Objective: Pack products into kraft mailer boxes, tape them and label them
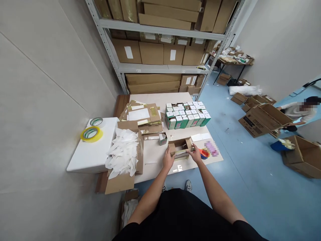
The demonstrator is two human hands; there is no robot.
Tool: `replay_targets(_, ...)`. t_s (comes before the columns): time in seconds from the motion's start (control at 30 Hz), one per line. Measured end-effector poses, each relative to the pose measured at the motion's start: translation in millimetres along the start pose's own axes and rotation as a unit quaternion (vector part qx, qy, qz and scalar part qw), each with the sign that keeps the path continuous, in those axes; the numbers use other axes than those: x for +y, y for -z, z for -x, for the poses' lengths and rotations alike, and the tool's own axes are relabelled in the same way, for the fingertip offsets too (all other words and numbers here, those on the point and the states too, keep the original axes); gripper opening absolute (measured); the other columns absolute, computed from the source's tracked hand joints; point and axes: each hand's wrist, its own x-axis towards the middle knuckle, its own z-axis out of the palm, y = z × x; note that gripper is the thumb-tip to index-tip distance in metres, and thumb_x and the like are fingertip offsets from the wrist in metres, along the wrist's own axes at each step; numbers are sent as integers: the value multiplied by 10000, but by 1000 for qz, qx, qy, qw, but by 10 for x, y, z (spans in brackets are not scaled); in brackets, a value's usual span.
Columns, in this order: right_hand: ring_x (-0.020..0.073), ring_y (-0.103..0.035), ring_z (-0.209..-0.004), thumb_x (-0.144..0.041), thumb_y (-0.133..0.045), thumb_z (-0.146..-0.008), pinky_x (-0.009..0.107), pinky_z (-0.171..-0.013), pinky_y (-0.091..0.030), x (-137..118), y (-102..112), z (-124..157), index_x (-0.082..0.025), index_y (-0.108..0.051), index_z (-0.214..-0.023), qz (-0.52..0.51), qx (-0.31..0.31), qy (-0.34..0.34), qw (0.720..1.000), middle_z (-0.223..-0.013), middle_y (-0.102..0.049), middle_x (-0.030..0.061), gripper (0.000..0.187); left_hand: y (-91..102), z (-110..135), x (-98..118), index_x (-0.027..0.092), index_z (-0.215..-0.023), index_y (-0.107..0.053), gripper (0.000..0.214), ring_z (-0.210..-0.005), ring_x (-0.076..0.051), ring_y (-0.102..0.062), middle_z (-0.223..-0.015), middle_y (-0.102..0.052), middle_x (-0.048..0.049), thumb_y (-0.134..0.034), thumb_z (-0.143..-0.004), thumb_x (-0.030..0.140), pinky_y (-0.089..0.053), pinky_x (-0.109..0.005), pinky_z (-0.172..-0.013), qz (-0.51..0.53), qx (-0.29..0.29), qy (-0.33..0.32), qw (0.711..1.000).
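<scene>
A small cardboard box (pixel 181 156) with its top uncovered stands on the table between my hands. My left hand (pixel 168 159) grips its near left corner, and my right hand (pixel 195 155) grips the near right corner. Just right of my right hand lies an orange and blue tape dispenser (pixel 205 154), beside a blurred pink item (pixel 211 148). Left of the cardboard box, a small green-and-white carton (pixel 163 138) sits with its top open. Behind, several green-and-white cartons (pixel 188 117) stand packed in rows.
Flattened cardboard (pixel 152 115) is piled at the table's back left. A large carton of white paper (pixel 123 150) stands at left, near tape rolls (pixel 91 134) on a white box (pixel 100 154). Shelving (pixel 163 68) rises behind. A person (pixel 304 110) is among boxes at right.
</scene>
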Motion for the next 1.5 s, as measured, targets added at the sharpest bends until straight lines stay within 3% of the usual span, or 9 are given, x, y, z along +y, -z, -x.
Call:
replay_targets(0.1,340,-549,-1312,-499,-663,-807,491,-1103,-447,16,-159,5,-219,-434,-1551,19,58,-15,998,-1439,-586,148,827,5,-28,97,282,-1667,-187,874,-1201,-296,-650,-1496,-542,-146,-665,-936,306,-540,-359,-939,-41,16,26,999)
replay_targets(0.2,350,-519,-1348,-467,-641,-813,477,-1092,-456,1,-191,-11,-251,-378,-1584,43,63,-25,997,-1449,-558,135,843,57,-119,225,305,-1678,-113,1029,-1290,-326,-587,-1632,-376,-167,-741,-864,287,-537,-378,-965,-109,36,30,993)
replay_targets(0.33,355,-501,-1368,-472,-635,-834,439,-1052,-481,-25,-97,-47,-240,-254,-1634,77,28,-25,996,-1473,-507,140,916,150,-289,389,330,-1667,-162,1143,-1520,-387,-313,-1760,-40,-103,-838,-747,275,-471,-430,-1097,-210,6,-15,978)
replay_targets(0.47,332,-461,-1400,-467,-595,-899,411,-1052,-469,11,-24,-49,-247,-160,-1658,93,1,5,996,-1523,-453,134,902,115,-305,408,310,-1601,-364,958,-1573,-383,-187,-1755,-118,-82,-824,-762,281,-387,-482,-1180,-237,-24,-16,971)
replay_targets(0.63,336,-495,-1333,-432,-436,-1006,422,-1031,-469,190,-15,-16,-260,-356,-1610,130,-53,47,989,-1447,-520,152,634,-112,-96,311,314,-1570,-444,635,-1511,-389,-338,-1758,-106,-57,-589,-952,324,-428,-496,-1143,-178,-77,2,981)
replay_targets(0.93,296,-595,-1146,-407,-510,-1008,336,-950,-463,157,147,-212,-246,-475,-1560,187,-117,53,974,-1269,-619,151,576,-339,-164,452,210,-1652,-245,963,-1467,-406,-435,-1734,153,-165,-732,-844,409,-429,-416,-1129,-173,-98,44,979)
replay_targets(1.17,300,-609,-1103,-369,-531,-1013,322,-921,-444,152,271,-284,-232,-436,-1579,214,-116,40,969,-1199,-614,158,591,-503,-216,552,202,-1648,-266,866,-1497,-372,-404,-1743,102,-134,-649,-872,252,-429,-388,-1135,-178,-78,46,980)
replay_targets(1.33,318,-629,-1060,-466,-586,-983,350,-899,-453,66,241,-328,-227,-451,-1557,239,-177,76,952,-1180,-631,173,636,-456,-149,363,236,-1615,-344,861,-1491,-327,-433,-1750,34,-136,-725,-843,258,-412,-351,-1154,-165,-63,78,981)
replay_targets(1.5,312,-642,-1081,-423,-594,-984,345,-880,-457,89,131,-300,-241,-535,-1481,262,-236,36,935,-1172,-653,171,533,-552,-103,206,157,-1569,-430,884,-1558,-326,-301,-1720,-158,-206,-812,-776,241,-355,-355,-1203,-121,-81,93,985)
